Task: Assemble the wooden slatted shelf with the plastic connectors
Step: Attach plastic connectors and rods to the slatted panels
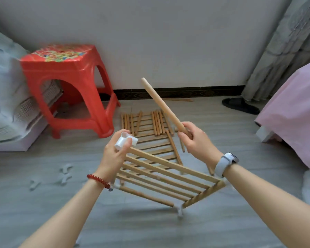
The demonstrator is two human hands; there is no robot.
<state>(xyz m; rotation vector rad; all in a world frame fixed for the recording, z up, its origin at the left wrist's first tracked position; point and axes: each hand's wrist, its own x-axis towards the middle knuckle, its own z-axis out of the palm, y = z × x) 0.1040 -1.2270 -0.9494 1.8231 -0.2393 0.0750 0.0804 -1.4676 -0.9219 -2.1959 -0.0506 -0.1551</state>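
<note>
White plastic connector (126,141) is pinched in the left hand (114,154), thumb and fingertips curled round it; its open sockets face up and to the right. Directly below and to the right of that hand, the slatted shelf panel (168,178) stands tilted off the floor, its upper left corner at the connector. Whether that corner is seated in the connector cannot be told. Another white fitting (180,211) sits at the panel's low near corner, touching the floor.

Right hand (195,140) grips a round wooden dowel (161,104) at its lower end, fingers wrapped round it. Dowel slants up and to the left from the fist, free end in the air, apart from the connector.

Beyond both hands, between them: a second slatted panel (150,138) flat on the floor, loose rods (157,122) lying across it. Left of the left wrist, a few spare connectors (64,173) are scattered on the grey floor (150,230), blurred.

Far left of the left hand: red plastic stool (68,86). Far beyond the right hand: a dark slipper (240,105) by the curtain (283,47).

Red bead bracelet (98,180) on left wrist, pale watch (225,162) on right wrist.
</note>
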